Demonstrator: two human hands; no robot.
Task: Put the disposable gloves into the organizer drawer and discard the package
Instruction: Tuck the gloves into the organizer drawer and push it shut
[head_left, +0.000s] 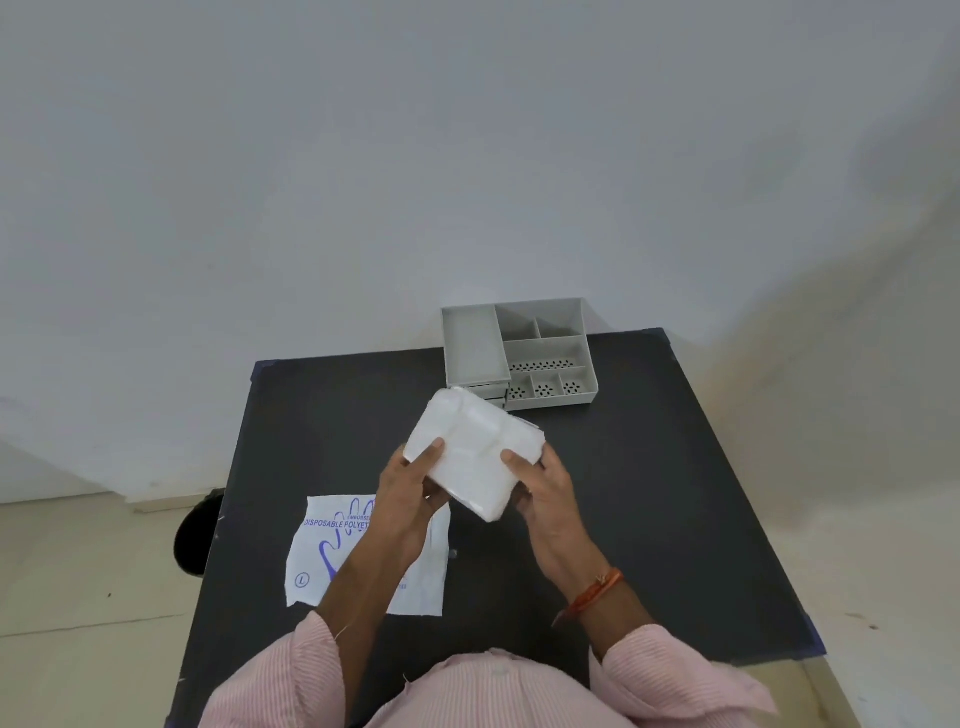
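A thick white stack of disposable gloves (475, 447) is held above the black table (675, 493), tilted toward me. My left hand (410, 483) grips its lower left edge and my right hand (540, 488) grips its lower right edge. The flat white package (332, 551) with blue print lies on the table under my left forearm. A grey organizer (519, 353) stands at the table's far edge; small drawer fronts (491, 397) show below its left tray, partly hidden behind the gloves.
A dark round bin (195, 535) stands on the floor just left of the table. The pale wall rises right behind the organizer. The table's right half lies bare of objects.
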